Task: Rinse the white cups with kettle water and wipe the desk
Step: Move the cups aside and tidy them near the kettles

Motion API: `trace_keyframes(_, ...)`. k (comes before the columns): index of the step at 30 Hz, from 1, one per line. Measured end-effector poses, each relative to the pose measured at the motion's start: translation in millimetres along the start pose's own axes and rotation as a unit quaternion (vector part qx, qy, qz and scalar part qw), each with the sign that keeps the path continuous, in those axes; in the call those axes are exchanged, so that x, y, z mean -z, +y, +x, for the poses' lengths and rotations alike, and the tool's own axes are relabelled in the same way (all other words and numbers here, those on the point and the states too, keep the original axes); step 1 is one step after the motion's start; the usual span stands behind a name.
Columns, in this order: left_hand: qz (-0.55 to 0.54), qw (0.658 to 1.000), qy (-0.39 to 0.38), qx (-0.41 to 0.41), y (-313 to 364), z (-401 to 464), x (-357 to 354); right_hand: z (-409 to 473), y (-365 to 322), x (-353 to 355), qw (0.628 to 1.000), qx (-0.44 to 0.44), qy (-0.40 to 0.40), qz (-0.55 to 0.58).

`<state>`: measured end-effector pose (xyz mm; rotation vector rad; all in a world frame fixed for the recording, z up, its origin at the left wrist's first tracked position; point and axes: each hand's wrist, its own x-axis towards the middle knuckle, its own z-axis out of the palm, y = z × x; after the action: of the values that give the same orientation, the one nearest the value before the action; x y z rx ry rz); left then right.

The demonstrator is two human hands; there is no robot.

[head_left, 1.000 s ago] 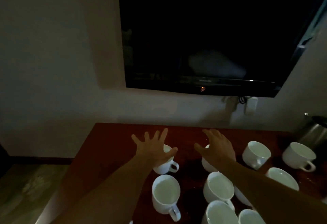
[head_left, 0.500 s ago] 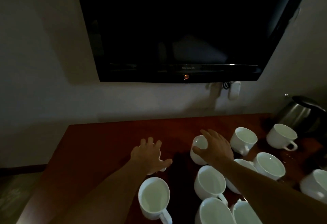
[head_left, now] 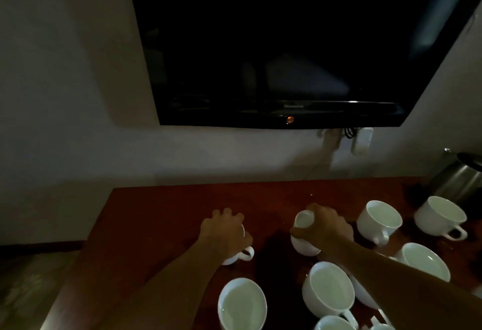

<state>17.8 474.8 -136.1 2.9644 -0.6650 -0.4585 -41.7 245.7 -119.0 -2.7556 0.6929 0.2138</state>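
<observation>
Left hand [head_left: 224, 233] and right hand [head_left: 323, 228] each grip 1 glossy white cup [head_left: 303, 245].

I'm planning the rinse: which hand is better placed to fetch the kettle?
Right. The kettle stands at the desk's far right edge, nearer the right hand. But that hand grips a white cup, as the left hand does another, so it must release first.

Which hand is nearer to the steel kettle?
Right. The right hand, gripping a white cup, lies closer to the kettle at the far right; the left hand is farther left.
</observation>
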Motion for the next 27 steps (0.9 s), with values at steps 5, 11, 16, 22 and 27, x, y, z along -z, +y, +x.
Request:
trace_keyframes(5, 0.028, 0.999, 0.004, -0.016, -31, 1, 12, 6, -35, -1, 1.000, -0.005, 0.002, -0.018)
trace_keyframes(11, 0.043, 0.998, -0.015, -0.051, -96, -1, 46, 11, -107, -9, 1.000, -0.008, 0.014, 0.005)
trace_keyframes(16, 0.051, 0.994, -0.045, -0.083, -154, 5, 63, 13, -179, -19, 0.999, -0.022, 0.029, 0.036)
trace_keyframes(22, 0.020, 0.993, -0.063, -0.100, -224, 22, 77, 12, -265, -41, 0.997, -0.040, 0.021, 0.055)
trace_keyframes(27, 0.021, 0.991, -0.045, -0.123, -277, 33, 84, 13, -331, -61, 0.996, -0.050, 0.001, 0.069)
